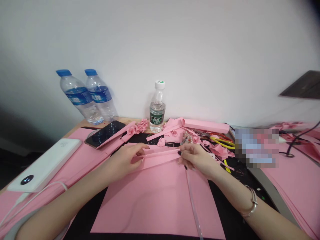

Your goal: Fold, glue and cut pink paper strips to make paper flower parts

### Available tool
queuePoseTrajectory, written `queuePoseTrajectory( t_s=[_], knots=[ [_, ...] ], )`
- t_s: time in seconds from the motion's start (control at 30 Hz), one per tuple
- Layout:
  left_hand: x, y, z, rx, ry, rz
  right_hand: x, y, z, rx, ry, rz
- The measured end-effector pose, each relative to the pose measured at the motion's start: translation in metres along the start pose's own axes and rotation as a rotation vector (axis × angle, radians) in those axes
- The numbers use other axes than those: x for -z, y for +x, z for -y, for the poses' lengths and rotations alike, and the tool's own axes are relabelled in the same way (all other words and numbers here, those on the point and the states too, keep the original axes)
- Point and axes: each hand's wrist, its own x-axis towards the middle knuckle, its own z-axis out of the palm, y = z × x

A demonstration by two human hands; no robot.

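A narrow folded strip of pink paper (160, 156) stretches between my two hands, just above a large pink sheet (155, 196) lying flat on the dark mat. My left hand (125, 160) pinches the strip's left end, fingers closed round it. The right end is pinched by my right hand (195, 158), which has dark nails and a bracelet at the wrist. Small finished pink paper roses (137, 127) lie behind the strip, near a folded pink paper piece (200, 125).
Two blue-capped water bottles (87, 96) and a small white-capped bottle (157, 106) stand against the wall. A phone (105, 133) and a white power bank (45, 165) with a cable lie at the left. Yellow-handled pliers (222, 141), paper scraps and more pink sheets (295, 176) fill the right.
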Motion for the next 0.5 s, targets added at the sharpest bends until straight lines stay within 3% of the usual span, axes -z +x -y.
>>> queuePoseTrajectory(
  t_s=[0.17, 0.3, 0.4, 0.5],
  knots=[
    [-0.004, 0.003, 0.008, 0.000, 0.017, 0.021, 0.006, -0.001, 0.004, 0.090, -0.262, -0.071],
    [-0.007, 0.005, 0.010, -0.007, 0.030, 0.024, 0.005, -0.003, 0.009, 0.373, -0.734, -0.177],
    [-0.010, 0.007, 0.010, -0.011, 0.046, 0.028, -0.004, 0.002, 0.009, 0.546, -0.906, -0.136],
    [-0.014, 0.008, 0.008, -0.038, 0.085, 0.031, -0.017, 0.010, 0.006, 0.575, -1.002, -0.060]
  ],
)
